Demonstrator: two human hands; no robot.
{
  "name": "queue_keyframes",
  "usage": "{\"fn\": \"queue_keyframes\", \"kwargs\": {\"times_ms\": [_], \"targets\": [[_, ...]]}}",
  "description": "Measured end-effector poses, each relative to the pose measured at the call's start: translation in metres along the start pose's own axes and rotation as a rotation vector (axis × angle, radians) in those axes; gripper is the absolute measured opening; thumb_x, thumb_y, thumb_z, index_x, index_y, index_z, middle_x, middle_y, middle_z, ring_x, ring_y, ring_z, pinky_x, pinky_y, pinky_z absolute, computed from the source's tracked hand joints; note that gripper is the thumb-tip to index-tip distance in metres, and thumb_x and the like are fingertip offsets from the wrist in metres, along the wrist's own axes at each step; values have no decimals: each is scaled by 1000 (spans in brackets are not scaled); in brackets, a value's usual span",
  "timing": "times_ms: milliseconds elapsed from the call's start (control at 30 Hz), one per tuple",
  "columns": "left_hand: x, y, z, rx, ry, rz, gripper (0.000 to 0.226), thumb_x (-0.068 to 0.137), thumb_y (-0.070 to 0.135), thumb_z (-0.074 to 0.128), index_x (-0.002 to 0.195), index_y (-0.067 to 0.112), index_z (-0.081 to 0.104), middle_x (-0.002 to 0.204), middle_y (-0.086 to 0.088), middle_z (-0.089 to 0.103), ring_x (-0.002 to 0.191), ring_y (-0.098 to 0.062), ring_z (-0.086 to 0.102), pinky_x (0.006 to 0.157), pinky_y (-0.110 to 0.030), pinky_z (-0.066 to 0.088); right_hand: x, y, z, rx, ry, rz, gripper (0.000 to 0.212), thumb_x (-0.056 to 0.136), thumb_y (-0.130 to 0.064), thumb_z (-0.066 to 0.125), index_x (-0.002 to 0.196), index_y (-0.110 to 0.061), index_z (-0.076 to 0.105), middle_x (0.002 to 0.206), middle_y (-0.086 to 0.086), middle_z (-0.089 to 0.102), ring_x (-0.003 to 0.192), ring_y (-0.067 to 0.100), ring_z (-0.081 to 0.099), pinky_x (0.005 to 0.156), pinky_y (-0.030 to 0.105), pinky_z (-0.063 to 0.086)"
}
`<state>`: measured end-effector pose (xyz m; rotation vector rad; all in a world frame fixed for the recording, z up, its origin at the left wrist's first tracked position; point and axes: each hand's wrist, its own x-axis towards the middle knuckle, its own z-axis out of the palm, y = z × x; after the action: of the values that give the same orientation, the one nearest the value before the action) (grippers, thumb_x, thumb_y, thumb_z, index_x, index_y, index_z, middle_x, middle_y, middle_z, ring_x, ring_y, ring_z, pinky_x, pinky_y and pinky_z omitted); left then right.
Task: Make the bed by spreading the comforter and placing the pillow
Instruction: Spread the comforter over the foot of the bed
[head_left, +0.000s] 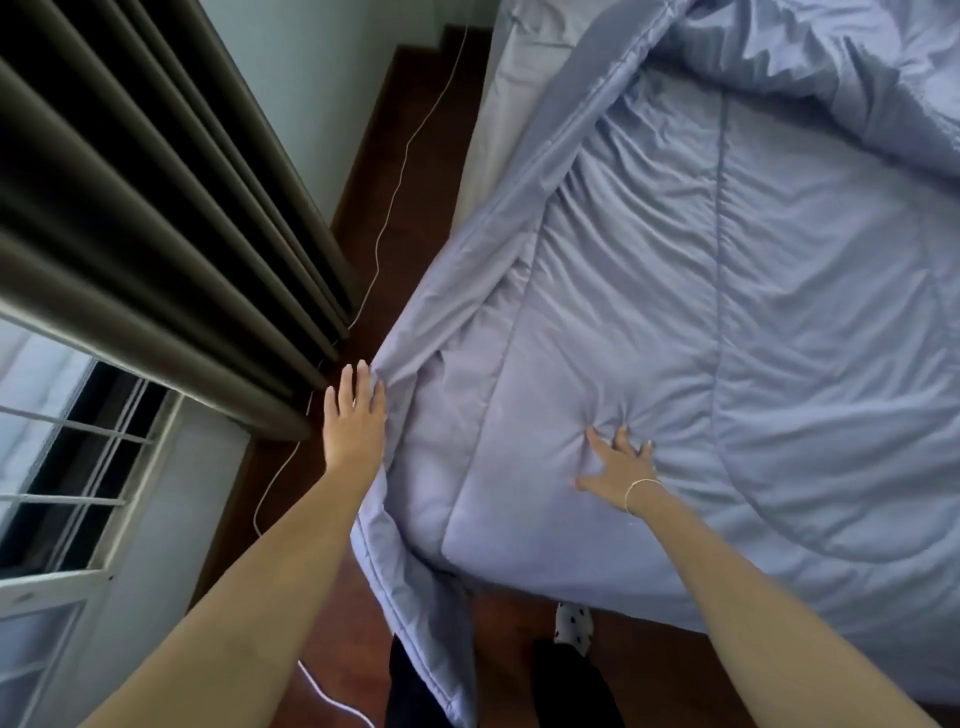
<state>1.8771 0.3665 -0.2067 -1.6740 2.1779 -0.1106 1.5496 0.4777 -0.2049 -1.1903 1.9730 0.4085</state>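
Note:
A pale blue quilted comforter (753, 322) covers most of the bed, wrinkled, with a bunched fold at the far right. Its near left corner hangs over the bed's edge toward the floor. My left hand (354, 421) lies flat with straight fingers against the comforter's hanging left edge. My right hand (621, 470), with a thin bracelet on the wrist, presses down on top of the comforter near the corner, fingers spread, and the cloth puckers around the fingertips. The light mattress side (501, 114) shows at the far left of the bed. No pillow is in view.
Dark grey curtains (156, 208) hang at the left, close to the bed, above a barred window (67, 467). A thin white cable (395, 187) runs along the narrow strip of dark wood floor (410, 119) between curtain and bed. My spotted sock (574, 626) stands at the bed's foot.

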Motion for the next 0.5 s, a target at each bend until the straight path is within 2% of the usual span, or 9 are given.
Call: {"fn": "queue_keyframes", "kwargs": {"times_ms": [67, 133, 233, 300, 367, 433, 500], "targets": [[13, 2, -4, -107, 112, 36, 51, 93, 9, 41, 143, 5, 33, 153, -19, 24, 141, -37, 23, 109, -48, 31, 0, -11, 3, 28, 14, 48, 95, 80, -63, 58, 150, -38, -1, 158, 8, -20, 142, 47, -14, 117, 53, 8], [22, 14, -8, -142, 169, 228, 56, 85, 9, 49, 141, 6, 39, 147, -18, 37, 136, -39, 34, 105, -49, 36, -3, -20, 10, 10, 25, 96, 106, 75, -70, 58, 150, -35, -9, 156, 11, -25, 142, 46, -16, 117, 53, 8], [27, 27, -1, -88, 55, 514, 65, 77, 18, 45, 141, 16, 41, 147, -14, 40, 133, -36, 40, 108, -51, 34, -4, -28, 25, 2, 59, 148, 121, 67, -76, 60, 147, -32, -19, 153, 13, -32, 142, 43, -18, 118, 51, 7], [34, 24, 15, -60, 25, 564, 59, 79, 17, 39, 137, 19, 48, 143, -14, 46, 128, -34, 47, 108, -51, 35, -4, -27, 30, 13, 71, 161, 123, 66, -76, 61, 147, -32, -22, 152, 12, -34, 142, 42, -20, 118, 51, 6], [46, 13, 30, -9, -62, 540, 52, 81, 13, 35, 128, 18, 59, 135, -14, 55, 120, -34, 55, 105, -52, 35, 0, -26, 30, 18, 51, 169, 123, 67, -75, 61, 146, -32, -24, 151, 12, -36, 142, 41, -22, 119, 51, 3], [58, -8, 37, 92, -138, 462, 53, 87, 15, 31, 136, 19, 49, 146, -11, 43, 131, -32, 44, 108, -56, 25, 2, -26, 31, 17, 38, 180, 123, 68, -74, 61, 145, -33, -25, 151, 12, -37, 142, 40, -23, 119, 51, 2], [73, -27, 45, 104, -181, 374, 59, 95, 18, 33, 151, 22, 14, 159, -8, 10, 144, -31, 15, 112, -60, 9, 7, -26, 30, 25, 26, 193, 123, 68, -74, 62, 145, -33, -25, 151, 11, -37, 142, 39, -23, 118, 51, 2]]}}
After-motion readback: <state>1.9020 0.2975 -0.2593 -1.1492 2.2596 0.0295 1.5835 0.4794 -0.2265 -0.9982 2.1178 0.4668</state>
